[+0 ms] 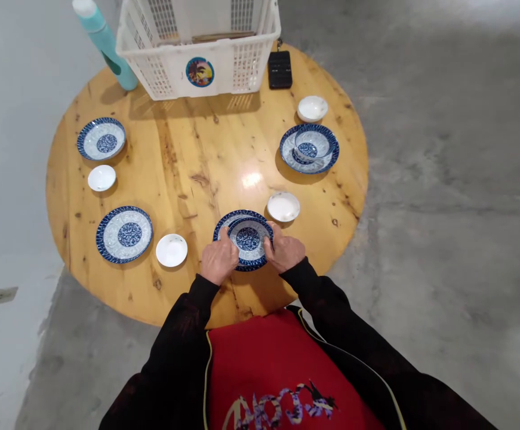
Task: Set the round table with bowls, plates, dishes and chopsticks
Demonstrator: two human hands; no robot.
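A blue-and-white patterned bowl [248,238] sits on a matching plate [226,221] at the near edge of the round wooden table [206,155]. My left hand [218,260] grips the bowl's left rim with curled fingers. My right hand [283,252] grips its right rim the same way. A small white dish [283,206] lies just beyond my right hand.
Two more patterned plates [124,233] [101,138] lie at the left, each beside a white dish [171,249] [101,178]. At the right, a plate with a bowl [310,147] and a white dish [312,108]. A white basket [199,48], teal bottle [105,42] and black remote [280,69] stand at the far edge.
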